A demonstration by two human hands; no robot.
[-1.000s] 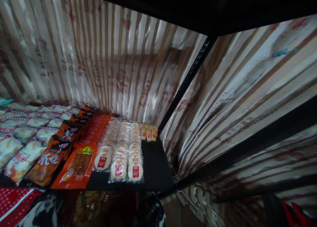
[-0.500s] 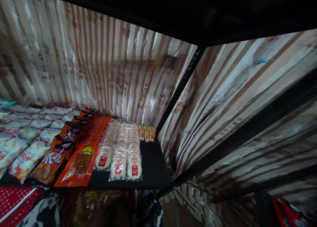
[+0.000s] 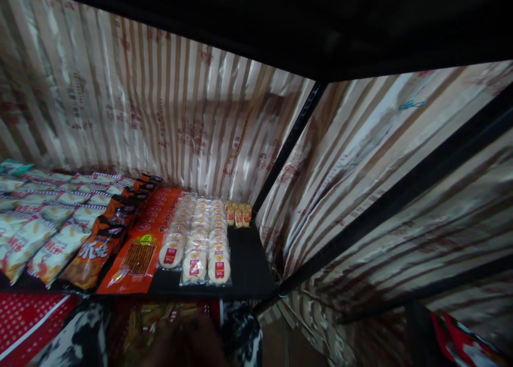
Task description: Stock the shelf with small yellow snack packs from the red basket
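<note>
Low in the view, in deep shade below the shelf edge, my left hand and my right hand are close together. Their fingers are too dark to make out, so I cannot tell whether they are open or closed. Right beside them lie yellowish-gold shiny packets, partly hidden by the hands. Whether either hand grips a packet cannot be seen. Black-and-white patterned sleeves or clothing show to the left, with more of the same pattern to the right.
A black shelf bears rows of white snack bags, orange-brown bags, flat orange packs of sticks, round wrapped crackers and small yellow packets. A black post and striped sheeting stand behind. Red dotted material lies below.
The view has shifted slightly, so the front row of snacks sits a little higher and further right. Both hands have become more visible at the bottom, beside the gold packets.
</note>
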